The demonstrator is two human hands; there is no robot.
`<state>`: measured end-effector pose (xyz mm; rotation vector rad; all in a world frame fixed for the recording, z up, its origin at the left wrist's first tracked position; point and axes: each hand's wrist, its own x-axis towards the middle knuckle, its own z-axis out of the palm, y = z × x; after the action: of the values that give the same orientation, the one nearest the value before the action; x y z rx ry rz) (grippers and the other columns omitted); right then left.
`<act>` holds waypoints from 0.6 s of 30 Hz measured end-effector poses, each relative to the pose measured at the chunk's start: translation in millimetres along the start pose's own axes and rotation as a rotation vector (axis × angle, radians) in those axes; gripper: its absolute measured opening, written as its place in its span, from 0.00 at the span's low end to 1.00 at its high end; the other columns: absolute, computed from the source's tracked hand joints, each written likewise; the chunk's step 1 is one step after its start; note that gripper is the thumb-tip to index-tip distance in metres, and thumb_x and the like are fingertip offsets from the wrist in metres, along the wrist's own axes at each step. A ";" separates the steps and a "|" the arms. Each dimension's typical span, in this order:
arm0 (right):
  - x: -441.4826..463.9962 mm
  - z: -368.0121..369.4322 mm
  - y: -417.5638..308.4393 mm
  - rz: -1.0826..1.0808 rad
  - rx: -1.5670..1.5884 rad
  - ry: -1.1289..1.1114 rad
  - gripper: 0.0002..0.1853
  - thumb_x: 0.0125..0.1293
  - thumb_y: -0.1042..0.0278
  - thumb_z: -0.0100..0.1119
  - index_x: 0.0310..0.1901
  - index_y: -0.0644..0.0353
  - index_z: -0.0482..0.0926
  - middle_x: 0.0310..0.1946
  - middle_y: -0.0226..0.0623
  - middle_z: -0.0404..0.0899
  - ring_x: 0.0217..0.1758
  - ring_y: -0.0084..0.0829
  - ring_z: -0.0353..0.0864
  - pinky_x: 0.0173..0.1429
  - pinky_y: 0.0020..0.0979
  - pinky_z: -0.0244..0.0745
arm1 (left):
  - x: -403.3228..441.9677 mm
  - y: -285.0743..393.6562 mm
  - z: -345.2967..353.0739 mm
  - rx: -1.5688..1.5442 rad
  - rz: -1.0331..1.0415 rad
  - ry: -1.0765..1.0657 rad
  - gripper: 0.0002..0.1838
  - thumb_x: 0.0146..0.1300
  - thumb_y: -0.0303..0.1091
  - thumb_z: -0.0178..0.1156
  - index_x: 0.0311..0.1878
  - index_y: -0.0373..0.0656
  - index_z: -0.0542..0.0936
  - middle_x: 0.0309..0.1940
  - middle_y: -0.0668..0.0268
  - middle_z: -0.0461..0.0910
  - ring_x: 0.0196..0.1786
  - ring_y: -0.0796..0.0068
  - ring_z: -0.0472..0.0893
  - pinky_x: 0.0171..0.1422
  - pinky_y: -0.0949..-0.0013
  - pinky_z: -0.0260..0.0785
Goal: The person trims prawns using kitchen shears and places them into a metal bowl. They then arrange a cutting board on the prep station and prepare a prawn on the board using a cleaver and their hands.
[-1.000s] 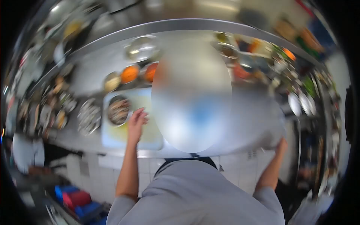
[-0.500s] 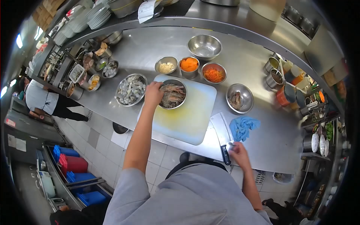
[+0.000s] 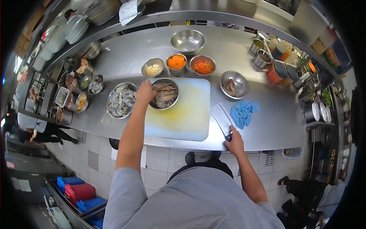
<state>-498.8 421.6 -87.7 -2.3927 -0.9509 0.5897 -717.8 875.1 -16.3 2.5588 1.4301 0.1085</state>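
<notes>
My left hand (image 3: pixel 146 91) is closed on the left rim of a metal bowl of brownish shrimp (image 3: pixel 165 94), which sits on the upper left of a white cutting board (image 3: pixel 190 114). My right hand (image 3: pixel 234 140) wraps round the black handle of a cleaver (image 3: pixel 222 117) lying at the board's right. Beside the blade is a crumpled blue cloth (image 3: pixel 244 113). A bowl holding a few shrimp pieces (image 3: pixel 233 85) stands above the cloth. Left of the board is a bowl of peeled grey shrimp (image 3: pixel 121 100).
Behind the board stand bowls of garlic (image 3: pixel 153 68), orange slices (image 3: pixel 176 62) and orange shreds (image 3: pixel 203 66), plus a large metal bowl (image 3: pixel 187 41). Containers line both sides. A shelf (image 3: pixel 213 16) crosses the back. People stand at far left and lower right.
My right hand has closed round the cleaver's handle. My left hand stays at the shrimp bowl. The view has turned, and the table appears shifted left and more level.
</notes>
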 end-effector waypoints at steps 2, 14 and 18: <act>-1.1 -1.9 -2.4 0.004 0.011 0.018 0.43 0.50 0.68 0.70 0.71 0.57 0.67 0.50 0.51 0.79 0.55 0.52 0.79 0.61 0.45 0.76 | -3.6 -2.3 0.1 -0.021 0.022 0.243 0.23 0.53 0.36 0.69 0.50 0.40 0.74 0.51 0.50 0.79 0.53 0.47 0.82 0.57 0.46 0.77; -19.4 -55.2 11.6 0.098 0.374 -0.172 0.31 0.62 0.67 0.64 0.68 0.59 0.72 0.25 0.31 0.74 0.27 0.27 0.77 0.33 0.31 0.72 | -132.9 94.6 -1.3 -0.754 0.240 0.205 0.22 0.61 0.29 0.60 0.60 0.49 0.74 0.38 0.44 0.83 0.38 0.39 0.84 0.42 0.45 0.75; -31.2 -68.7 2.8 0.226 0.641 -0.356 0.21 0.74 0.59 0.61 0.60 0.65 0.74 0.30 0.31 0.78 0.25 0.19 0.74 0.31 0.25 0.72 | -146.1 137.1 24.3 -0.617 0.119 -0.008 0.24 0.61 0.26 0.59 0.62 0.48 0.75 0.44 0.45 0.84 0.42 0.43 0.84 0.46 0.46 0.76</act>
<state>-480.1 377.9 -29.1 -1.8490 -0.5061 1.2267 -676.5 677.9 -5.0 2.1176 1.0273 0.4757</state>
